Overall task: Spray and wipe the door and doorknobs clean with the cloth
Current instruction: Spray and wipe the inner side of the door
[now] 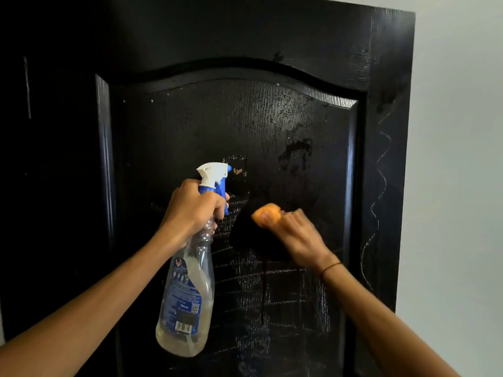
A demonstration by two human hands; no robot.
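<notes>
Left grip (194, 206): the fingers curl tight round the neck of a clear plastic spray bottle (187, 292) with a white-and-blue trigger head, one finger lying on the blue trigger. That bottle hangs upright in front of the door, its nozzle pointing toward the panel, its blue label facing the camera, pale liquid inside. Right grip (298, 231): the fingers are bunched round a small orange cloth (266, 213), wadded up and pressed against the black wooden door (272, 118), just right of the bottle's trigger. Motion blur softens this hand. A thin dark band (330, 268) circles the right wrist. Wet droplets and streaks glisten across the door's arched raised panel, and a wavy chalk line (379, 186) runs down its right stile. A pale grey wall (457, 159) stands beside the door's right edge.
</notes>
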